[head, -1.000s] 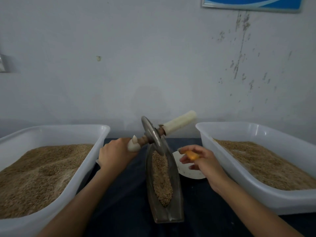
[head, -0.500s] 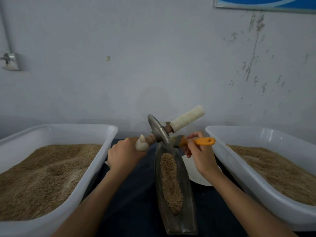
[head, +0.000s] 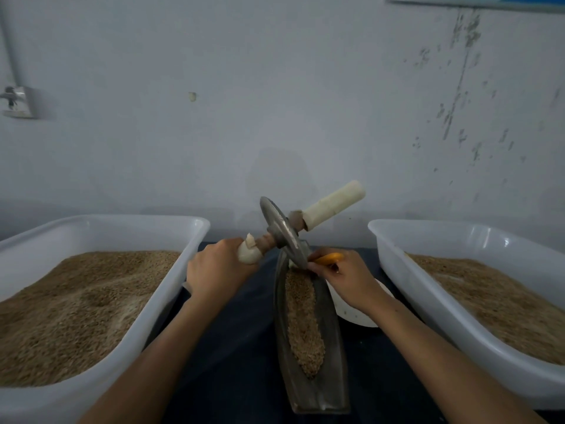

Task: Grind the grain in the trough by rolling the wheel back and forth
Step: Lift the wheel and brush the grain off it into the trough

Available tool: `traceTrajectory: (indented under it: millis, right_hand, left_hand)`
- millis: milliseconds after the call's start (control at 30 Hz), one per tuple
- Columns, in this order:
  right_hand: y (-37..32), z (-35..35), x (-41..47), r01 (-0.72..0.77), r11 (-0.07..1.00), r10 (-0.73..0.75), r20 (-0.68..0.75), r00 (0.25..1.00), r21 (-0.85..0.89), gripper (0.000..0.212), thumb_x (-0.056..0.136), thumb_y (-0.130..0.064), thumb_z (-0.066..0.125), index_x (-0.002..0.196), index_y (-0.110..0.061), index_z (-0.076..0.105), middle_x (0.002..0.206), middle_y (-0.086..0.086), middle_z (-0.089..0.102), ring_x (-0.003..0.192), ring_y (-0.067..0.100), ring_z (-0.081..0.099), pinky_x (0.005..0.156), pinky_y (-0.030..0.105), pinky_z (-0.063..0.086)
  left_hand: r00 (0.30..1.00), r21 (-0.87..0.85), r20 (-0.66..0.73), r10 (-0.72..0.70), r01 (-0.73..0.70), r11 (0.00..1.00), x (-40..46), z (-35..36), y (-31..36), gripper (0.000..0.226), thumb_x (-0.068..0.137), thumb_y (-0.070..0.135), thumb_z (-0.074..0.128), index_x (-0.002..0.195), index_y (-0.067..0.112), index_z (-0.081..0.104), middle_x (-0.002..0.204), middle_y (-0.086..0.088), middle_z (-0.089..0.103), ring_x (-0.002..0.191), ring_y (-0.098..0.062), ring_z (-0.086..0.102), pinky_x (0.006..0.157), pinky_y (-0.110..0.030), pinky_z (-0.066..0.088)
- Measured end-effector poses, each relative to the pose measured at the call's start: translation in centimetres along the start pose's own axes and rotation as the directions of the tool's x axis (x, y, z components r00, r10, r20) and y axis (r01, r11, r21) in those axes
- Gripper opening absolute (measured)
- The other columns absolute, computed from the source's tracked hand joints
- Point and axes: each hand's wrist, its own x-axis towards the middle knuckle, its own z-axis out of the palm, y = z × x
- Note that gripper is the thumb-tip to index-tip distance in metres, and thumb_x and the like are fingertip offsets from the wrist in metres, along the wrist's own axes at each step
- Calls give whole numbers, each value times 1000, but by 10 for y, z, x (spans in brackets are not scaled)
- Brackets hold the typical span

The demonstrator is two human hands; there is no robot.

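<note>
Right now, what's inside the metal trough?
A strip of grain runs along the trough. At its far end the tilted wheel and right hand with the orange-handled brush cover it.

The wheel point(head: 282, 232) is dull grey metal with cream handles point(head: 334, 201). The trough point(head: 331, 362) is dark grey, the grain point(head: 302, 319) in it tan. Both tubs point(head: 171, 289) are milky white. The brush handle point(head: 330, 257) is orange, the tabletop point(head: 232, 347) dark navy, the wall point(head: 275, 102) pale grey with dark flecks.
</note>
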Motion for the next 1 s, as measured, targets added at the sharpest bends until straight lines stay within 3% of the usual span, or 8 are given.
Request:
traceTrajectory:
  millis: [133,367,467,600,700,767,900,1000]
  right_hand:
    - [-3,-3,-1,-62,998,63,73,995,-18,10,92,-22,62,91,-21,72,82,-19,67,80,-5,62,73,9,43]
    - [-19,-21,-4,-103,993,111,164,980,-58,30,94,-29,60,89,-1,70,73,4,67,67,4,62,66,17,49]
    - [-20,-24,-1,-51,994,60,90,994,-100,29,94,-29,58,92,-4,71,79,6,69,73,7,63,73,26,51]
    - [-13,-11,0,56,985,-42,88,995,-163,19,96,-23,57,103,-13,72,98,-3,70,91,2,62,82,15,47]
    - [-6,-1,1,58,983,-48,58,997,-177,21,99,-21,52,109,-16,69,106,-4,69,98,6,61,87,17,46]
    - [-5,4,4,18,984,-10,45,999,-180,19,99,-22,51,105,-16,69,101,-4,70,94,6,63,85,21,47]
    - [-8,8,6,-104,985,109,32,994,-135,27,99,-24,53,73,-23,60,69,-9,61,67,-1,59,66,20,41]
    - [-15,4,6,-161,982,168,61,984,-100,34,98,-24,53,73,-3,62,69,12,64,66,16,62,67,34,49]
  left_hand:
    - [1000,7,-6,-5,5,1000,-1,1,0,27,85,51,58,93,26,65,71,10,51,71,-13,51,64,-27,38]
    - [999,-18,-3,-41,40,999,0,1,1,27,85,51,56,89,26,65,69,11,53,69,-14,52,64,-27,40]
    - [999,-27,4,-45,45,999,1,3,1,27,85,52,56,87,26,64,67,11,53,69,-14,54,63,-27,40]
    - [997,-32,3,-74,74,997,3,4,-2,24,84,51,57,88,28,62,63,14,48,62,-8,47,60,-26,35]
    - [997,-25,-13,-82,82,996,2,4,-2,24,84,52,56,91,30,64,63,14,46,62,-8,44,59,-26,33]
    - [997,-27,-12,-81,81,996,3,4,-2,24,85,51,57,94,30,64,65,14,46,65,-9,46,61,-26,34]
    - [997,-29,-25,-74,73,997,3,3,-2,24,84,50,57,92,29,65,65,13,48,66,-11,48,61,-26,35]
    - [997,-38,-34,-62,61,997,3,3,-1,25,86,51,55,90,28,64,63,14,46,64,-10,47,61,-26,35]
